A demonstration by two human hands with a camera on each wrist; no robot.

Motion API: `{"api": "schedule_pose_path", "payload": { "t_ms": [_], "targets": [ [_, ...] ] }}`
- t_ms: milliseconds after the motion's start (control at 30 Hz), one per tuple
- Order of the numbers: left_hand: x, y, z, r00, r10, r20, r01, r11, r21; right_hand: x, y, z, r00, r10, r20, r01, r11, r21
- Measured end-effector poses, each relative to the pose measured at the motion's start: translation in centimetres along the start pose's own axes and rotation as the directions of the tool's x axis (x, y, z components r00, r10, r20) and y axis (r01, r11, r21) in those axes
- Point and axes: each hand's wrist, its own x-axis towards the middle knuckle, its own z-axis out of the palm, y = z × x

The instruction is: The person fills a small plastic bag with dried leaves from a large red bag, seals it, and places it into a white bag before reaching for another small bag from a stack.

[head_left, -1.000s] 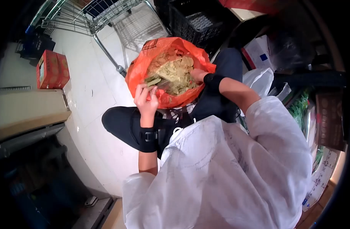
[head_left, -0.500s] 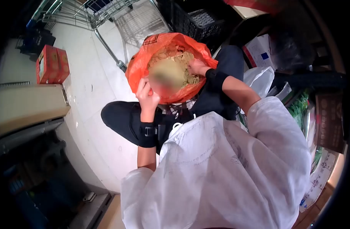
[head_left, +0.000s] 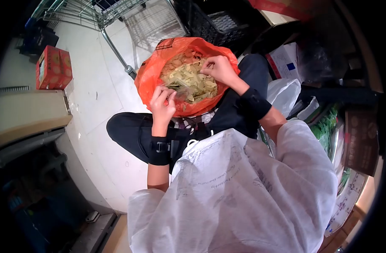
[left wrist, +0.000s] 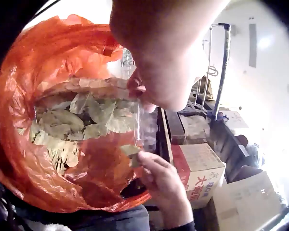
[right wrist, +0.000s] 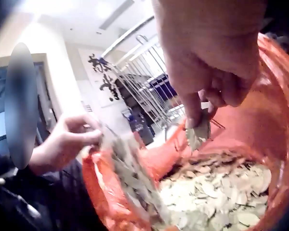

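An orange plastic bag (head_left: 147, 71), its mouth wide, stands in front of the person's lap with a heap of dried bay leaves (right wrist: 216, 192) inside. At its near left rim, my left hand (head_left: 162, 106) pinches the edge of a clear plastic bag (right wrist: 135, 180). This clear bag hangs within the orange one and has leaves in it, as the left wrist view shows. Above the heap, my right hand (head_left: 224, 71) pinches a dried bay leaf (right wrist: 198, 134) between thumb and fingertips. In the left wrist view that leaf is close to the clear bag's side.
A wire shopping cart (head_left: 113, 17) is ahead on the left, with a black crate (head_left: 218, 27) to its right. On the left is a red box (head_left: 54, 68). Boxes, a white plastic bag (head_left: 283, 95) and green packets (head_left: 325, 126) crowd the right side.
My right hand has come up out of the leaf heap and now shows a leaf at its fingertips. The left hand stays by the rim with the clear bag.
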Motion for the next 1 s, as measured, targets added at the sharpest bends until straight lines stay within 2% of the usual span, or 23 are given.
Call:
{"api": "schedule_pose_path", "payload": {
  "t_ms": [33,133,167,200,267,300,333,400,433,467,567,633,733,767,833,933,1000],
  "targets": [
    [0.1,0.3,-0.1,1.000,-0.011,0.022,0.011,1.000,-0.010,-0.7,-1.8,-0.4,0.996,-0.085,-0.036,0.085,0.996,-0.004],
    [0.1,0.2,0.1,0.998,-0.045,0.051,0.046,0.998,-0.032,-2.8,-7.6,-0.7,0.992,-0.082,-0.094,0.086,0.995,0.045],
    [0.1,0.1,0.2,0.998,-0.020,0.052,0.022,0.999,-0.041,-2.8,-7.5,0.4,0.990,-0.100,-0.098,0.116,0.977,0.180],
    [0.1,0.0,0.3,0.998,0.008,0.055,-0.005,0.999,-0.052,-3.0,-7.9,1.2,0.986,-0.121,-0.119,0.136,0.982,0.130],
    [0.0,0.0,0.4,0.998,0.001,0.065,0.002,0.998,-0.058,-3.4,-8.4,3.1,0.990,-0.116,-0.084,0.128,0.981,0.145],
    [0.0,0.0,0.4,0.997,-0.016,0.071,0.020,0.998,-0.057,-3.4,-8.2,4.3,0.970,-0.203,-0.132,0.222,0.963,0.149],
    [-0.1,0.0,0.2,0.996,-0.035,0.076,0.039,0.998,-0.054,-3.2,-7.4,5.3,0.970,-0.205,-0.128,0.223,0.963,0.151],
    [0.0,-0.1,0.5,0.999,-0.001,0.050,0.004,0.999,-0.051,-2.9,-7.6,6.4,0.908,-0.386,-0.163,0.403,0.912,0.082],
    [-0.2,-0.3,0.3,0.999,0.032,0.023,-0.031,0.998,-0.046,-3.4,-7.3,6.2,0.963,-0.270,-0.019,0.270,0.957,0.100],
    [-0.3,-0.3,0.1,0.999,0.027,0.021,-0.026,0.999,-0.044,-3.6,-7.3,5.9,0.963,-0.270,-0.014,0.270,0.957,0.102],
    [-0.2,-0.2,0.3,0.999,0.028,0.026,-0.027,0.999,-0.038,-3.5,-6.9,5.1,0.938,-0.345,0.040,0.344,0.938,0.044],
    [-0.3,-0.4,0.4,0.998,0.020,0.056,-0.017,0.998,-0.054,-3.5,-6.5,5.0,0.852,-0.524,0.017,0.524,0.852,0.013],
    [-0.4,-0.6,0.3,0.998,0.017,0.066,-0.014,0.999,-0.044,-3.4,-7.1,4.5,0.817,-0.577,-0.005,0.576,0.817,-0.020],
    [-0.4,-0.5,0.3,0.998,0.019,0.066,-0.016,0.999,-0.045,-3.3,-7.2,4.4,0.817,-0.577,-0.006,0.577,0.817,-0.021],
    [-0.4,-0.4,0.4,0.995,-0.011,0.099,0.017,0.999,-0.052,-2.8,-7.2,4.2,0.837,-0.518,0.174,0.540,0.833,-0.117],
    [-0.3,-0.3,0.6,0.994,0.043,0.104,-0.036,0.997,-0.074,-1.1,-6.4,4.8,0.808,-0.537,0.244,0.579,0.800,-0.159],
    [-0.4,-0.3,0.5,0.993,0.042,0.113,-0.035,0.997,-0.061,0.0,-5.5,5.4,0.823,-0.521,0.228,0.557,0.819,-0.139]
  ]
}}
